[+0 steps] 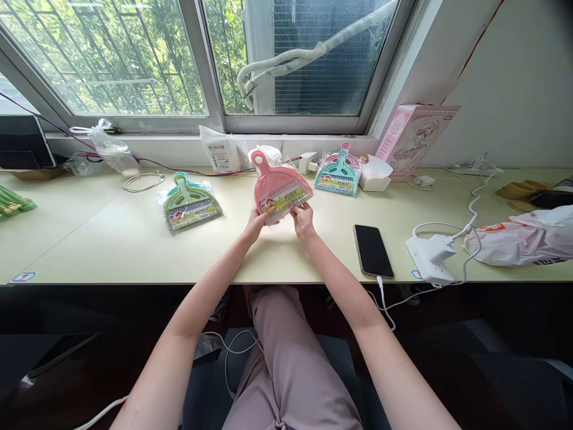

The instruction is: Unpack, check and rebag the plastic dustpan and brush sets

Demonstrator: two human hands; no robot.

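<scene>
A pink dustpan and brush set [280, 188] in clear wrapping is held up over the middle of the table, its looped handle pointing up and to the left. My left hand [258, 223] grips its lower left corner, and my right hand [303, 218] grips the lower right edge. On the table to the left lies a wrapped green dustpan and brush set [190, 206]. Farther back on the right, a wrapped teal set [339, 174] leans over a pink one.
A black phone [373, 251] on a cable lies near the front edge of the table [134, 257], left of a white power strip [430, 260]. Behind stand a tissue pack [375, 174], a pink box [414, 140] and a plastic bag [220, 152]. Green stalks [13, 202] lie far left.
</scene>
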